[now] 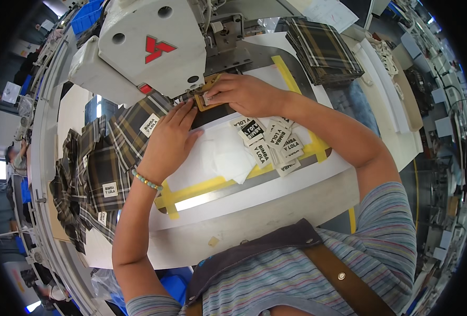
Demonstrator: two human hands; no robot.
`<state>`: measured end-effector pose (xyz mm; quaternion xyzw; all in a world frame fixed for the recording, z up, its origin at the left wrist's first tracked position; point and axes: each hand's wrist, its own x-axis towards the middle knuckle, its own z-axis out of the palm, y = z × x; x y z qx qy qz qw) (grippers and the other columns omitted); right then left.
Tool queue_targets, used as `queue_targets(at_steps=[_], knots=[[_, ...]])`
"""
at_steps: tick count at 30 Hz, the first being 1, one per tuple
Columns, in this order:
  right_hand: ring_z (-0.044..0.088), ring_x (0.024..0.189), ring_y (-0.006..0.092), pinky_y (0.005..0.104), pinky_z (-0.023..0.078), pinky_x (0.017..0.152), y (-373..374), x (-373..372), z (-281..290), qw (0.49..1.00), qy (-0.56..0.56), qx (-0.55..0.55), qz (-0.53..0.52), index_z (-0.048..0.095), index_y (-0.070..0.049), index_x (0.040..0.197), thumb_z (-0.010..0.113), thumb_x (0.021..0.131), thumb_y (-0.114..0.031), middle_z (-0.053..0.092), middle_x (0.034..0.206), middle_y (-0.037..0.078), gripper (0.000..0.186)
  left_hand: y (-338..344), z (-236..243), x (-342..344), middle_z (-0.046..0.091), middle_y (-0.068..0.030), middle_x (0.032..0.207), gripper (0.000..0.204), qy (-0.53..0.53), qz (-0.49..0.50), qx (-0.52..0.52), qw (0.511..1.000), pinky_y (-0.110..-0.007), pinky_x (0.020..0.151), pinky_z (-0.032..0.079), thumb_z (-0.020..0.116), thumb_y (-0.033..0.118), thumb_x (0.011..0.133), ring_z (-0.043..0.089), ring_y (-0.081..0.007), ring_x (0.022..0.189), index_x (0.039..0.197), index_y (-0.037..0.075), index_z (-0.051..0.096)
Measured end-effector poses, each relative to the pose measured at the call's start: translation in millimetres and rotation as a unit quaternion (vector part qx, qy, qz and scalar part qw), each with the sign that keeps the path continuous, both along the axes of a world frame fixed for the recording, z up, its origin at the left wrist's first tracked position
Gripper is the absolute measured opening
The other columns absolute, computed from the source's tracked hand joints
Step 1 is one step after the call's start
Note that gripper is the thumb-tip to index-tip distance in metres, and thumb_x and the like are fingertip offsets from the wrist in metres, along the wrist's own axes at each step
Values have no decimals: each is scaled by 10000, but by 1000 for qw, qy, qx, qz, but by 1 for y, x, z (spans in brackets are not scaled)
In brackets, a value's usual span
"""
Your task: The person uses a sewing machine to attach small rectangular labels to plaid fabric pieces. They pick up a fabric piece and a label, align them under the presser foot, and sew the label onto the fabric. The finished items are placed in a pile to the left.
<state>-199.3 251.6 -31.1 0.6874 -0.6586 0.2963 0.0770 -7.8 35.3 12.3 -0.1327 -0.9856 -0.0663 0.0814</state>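
My left hand [166, 141] lies flat with its fingers stretched forward, their tips on dark cloth next to the brass-coloured clamp frame [208, 85] under the sewing machine head [152, 47]. Plaid fabric [131, 131] with a sewn-on cream label [149, 125] spreads from beneath that hand to the left. From the right, my right hand [252, 96] reaches to the frame, its fingers pinched around a small pale piece that looks like a label [207, 98]. The needle area is mostly hidden. Loose cream labels [263, 152] and one black label [252, 130] lie below my right hand.
A stack of folded plaid pieces [323, 50] sits at the far right. Labelled plaid pieces [99, 176] heap at the left edge of the table. White sheets [228, 158] lie on the work plate, bordered by yellow tape [202, 193]. A blue bin [87, 17] stands at the far left.
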Motion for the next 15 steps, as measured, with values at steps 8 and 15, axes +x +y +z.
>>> queue_targets(at_steps=[8, 15], knots=[[653, 1233, 296, 399, 582, 1055, -1, 2, 5, 1000, -14, 16, -10, 780, -64, 1231, 634, 923, 56, 724, 1288, 67, 360, -1, 2, 4, 570, -208, 1579, 490, -4, 1, -3, 1000, -480, 1215, 453, 725, 198, 1013, 538, -399, 1456, 1416, -59, 616], [655, 1234, 299, 401, 579, 1059, -1, 1, 5, 1000, -6, 6, -16, 785, -86, 1244, 618, 919, 68, 714, 1298, 64, 396, 40, 47, 39, 707, -200, 1378, 441, -19, -80, 89, 993, -471, 1103, 531, 743, 164, 987, 653, -403, 1305, 1364, -49, 662]])
